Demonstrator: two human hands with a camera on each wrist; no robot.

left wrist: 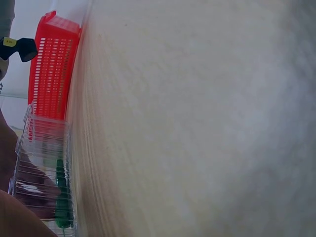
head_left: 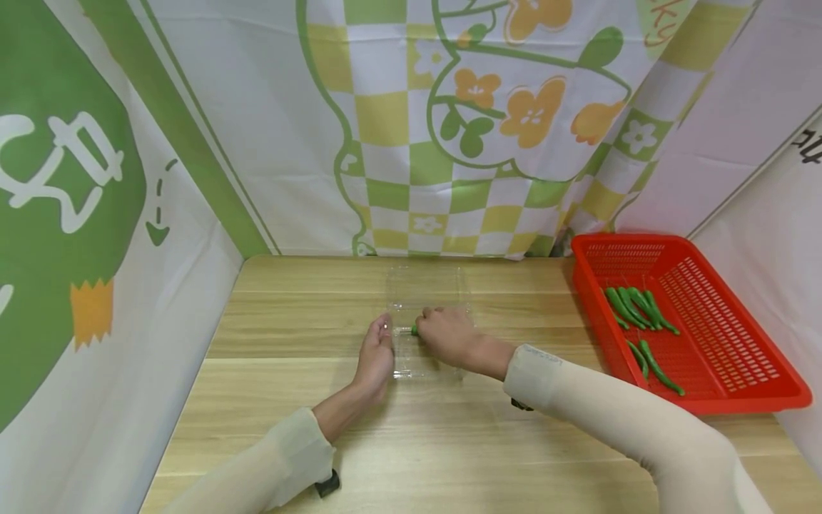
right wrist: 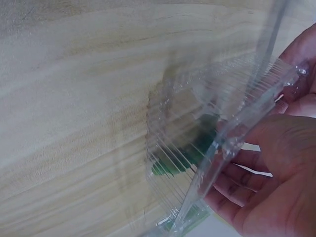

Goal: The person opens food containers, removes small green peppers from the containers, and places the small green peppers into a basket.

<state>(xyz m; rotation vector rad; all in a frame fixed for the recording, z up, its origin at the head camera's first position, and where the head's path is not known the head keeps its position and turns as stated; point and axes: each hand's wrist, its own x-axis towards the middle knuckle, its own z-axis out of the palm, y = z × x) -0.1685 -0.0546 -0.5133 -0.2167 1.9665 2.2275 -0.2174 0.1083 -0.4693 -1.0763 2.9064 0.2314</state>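
Note:
A clear plastic clamshell box lies on the wooden table with its lid folded back. At its left side, my left hand grips the rim between thumb and fingers. My right hand reaches into the box from the right, fingers curled round a green chili pepper whose end pokes out beside them. Through the ribbed wall in the left wrist view, the pepper lies low along the box. In the right wrist view the right hand's fingers are seen past the box edge, partly blurred by the plastic.
A red perforated basket stands at the right of the table, holding several green chili peppers in two groups. A patterned curtain hangs behind the table's back edge, with white printed cloth at both sides.

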